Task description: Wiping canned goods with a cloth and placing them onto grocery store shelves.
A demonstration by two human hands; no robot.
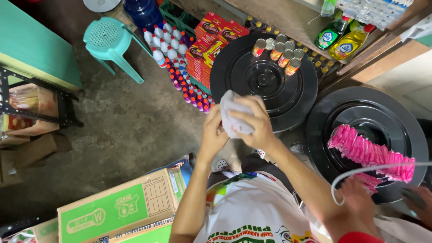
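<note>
Two hands meet over a crumpled grey cloth [234, 114], held in the air just off the near edge of a black round lid [238, 72]. Right hand [254, 123] wraps the cloth from above, fingers curled tight on it; left hand [212, 135] pinches its lower left side. Seven small tins [279, 51] stand at the lid's far edge. On a second black lid [342, 103] to the right lie pink sachet strips [369, 153]. Beside that lid's near edge, another person's hand [357, 198] shows, blurred. A teal plastic stool [110, 40] stands on the concrete floor [121, 130].
</note>
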